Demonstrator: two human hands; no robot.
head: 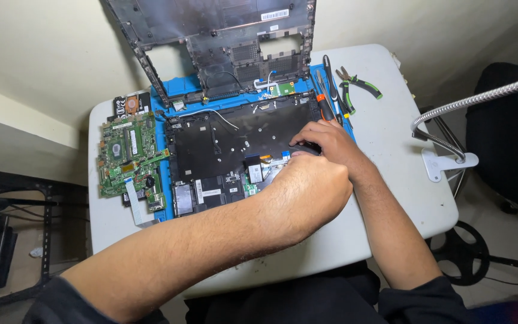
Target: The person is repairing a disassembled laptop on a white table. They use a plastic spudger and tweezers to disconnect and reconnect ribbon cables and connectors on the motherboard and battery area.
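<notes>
Indoors | white table (pixel 403 138) | blue mat (pixel 193 96) | cream wall (pixel 49 54)

Worktop (pixel 391 138): off-white, plain
Mat (pixel 182 89): bright blue
Laptop base (pixel 223 144): black inside
Circuit board (pixel 128 153): green, with a white ribbon cable
Pliers (pixel 358 84): handles black with green
Screwdriver (pixel 321 99): orange and black
Sleeves (pixel 415 300): black

Matt black plastic laptop chassis (pixel 223 144); ribbed metal gooseneck (pixel 481 99).
</notes>
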